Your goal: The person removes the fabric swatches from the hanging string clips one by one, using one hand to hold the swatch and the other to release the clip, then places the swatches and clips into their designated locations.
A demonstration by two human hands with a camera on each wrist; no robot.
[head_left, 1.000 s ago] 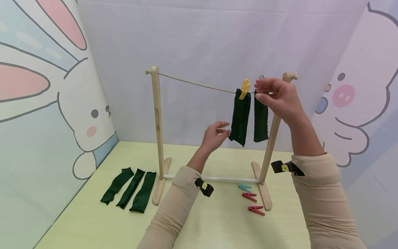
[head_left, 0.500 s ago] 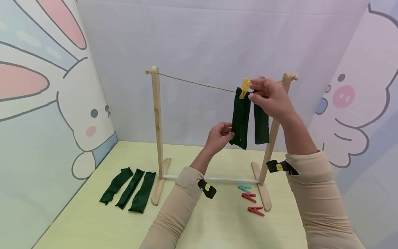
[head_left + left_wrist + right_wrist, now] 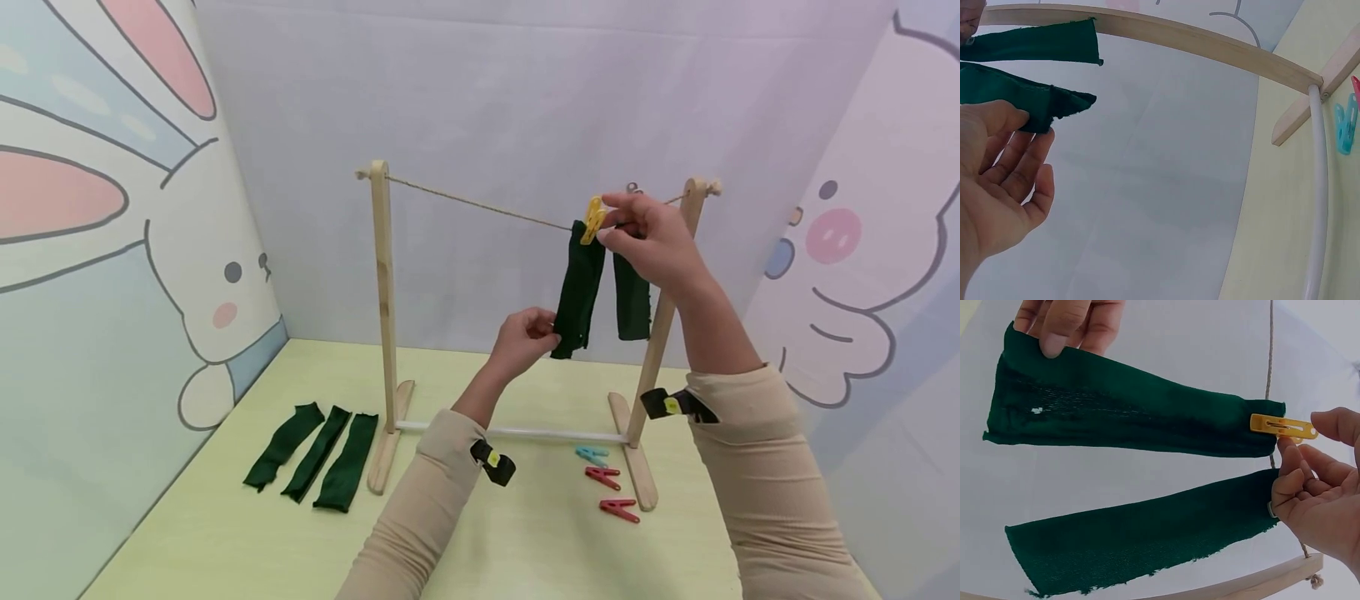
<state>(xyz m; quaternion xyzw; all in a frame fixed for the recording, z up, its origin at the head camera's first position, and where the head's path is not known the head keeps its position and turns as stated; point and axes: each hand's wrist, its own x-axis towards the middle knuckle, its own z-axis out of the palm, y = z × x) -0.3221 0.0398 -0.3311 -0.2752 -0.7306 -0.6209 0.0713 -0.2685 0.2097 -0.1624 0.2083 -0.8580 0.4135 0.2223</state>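
Three green strips [image 3: 318,454] lie on the table [image 3: 540,542]. The left hand [image 3: 521,343], fingers bent, pinches the green cloth [image 3: 579,287], hanging from the rope [image 3: 480,203] under the yellow clip [image 3: 593,222]. The right hand [image 3: 651,243], almost closed, pinches this clip; its strap [image 3: 653,403] carries a yellow label [image 3: 672,406], unreadably small.

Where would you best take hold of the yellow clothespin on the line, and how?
Pinch the yellow clothespin by its handle ends, probably from the right: they stick up above the green cloth that its lower end clamps.
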